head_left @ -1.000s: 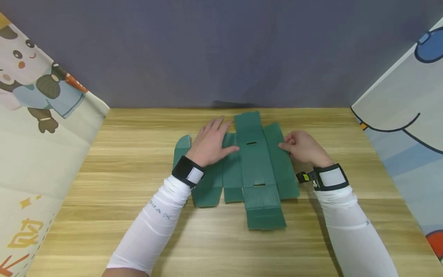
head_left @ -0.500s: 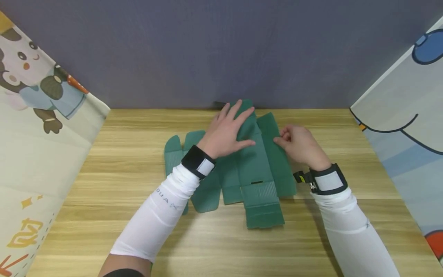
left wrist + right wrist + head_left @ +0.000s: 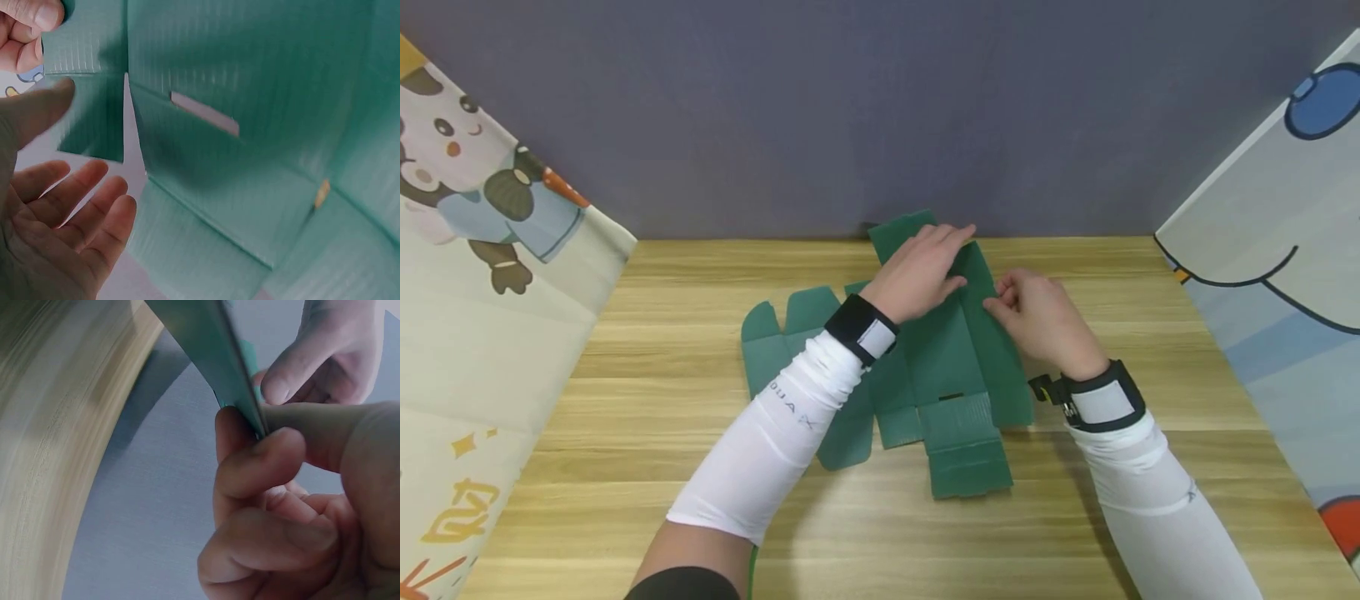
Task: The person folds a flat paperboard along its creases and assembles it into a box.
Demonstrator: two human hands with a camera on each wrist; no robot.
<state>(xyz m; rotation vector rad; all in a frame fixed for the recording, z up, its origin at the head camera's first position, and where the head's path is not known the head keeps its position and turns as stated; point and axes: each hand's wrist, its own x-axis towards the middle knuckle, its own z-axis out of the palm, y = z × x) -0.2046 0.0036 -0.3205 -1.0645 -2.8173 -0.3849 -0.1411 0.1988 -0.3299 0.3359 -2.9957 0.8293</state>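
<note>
A green corrugated cardboard box blank (image 3: 936, 354), creased and slotted, lies unfolded with flaps spreading left, near and far. My right hand (image 3: 1037, 321) pinches the long right panel's edge between thumb and curled fingers; the right wrist view shows the cardboard edge (image 3: 240, 375) between them. Across the blank's far part reaches my left hand (image 3: 921, 271), its fingers extended near the far flap. In the left wrist view the left hand (image 3: 69, 219) has its fingers loosely spread beside a small flap (image 3: 94, 119), the thumb overlapping that flap.
The blank is on a wood-grain table (image 3: 647, 400) that ends at a dark grey-blue backdrop (image 3: 737, 125). Cartoon-printed cloths hang along the left (image 3: 490, 317) and right (image 3: 1247, 225) sides.
My left hand has moved right and away from me, from the left panels to the far flap. The blank has shifted slightly left, and its far flap now leans leftward. The right hand keeps its pinch.
</note>
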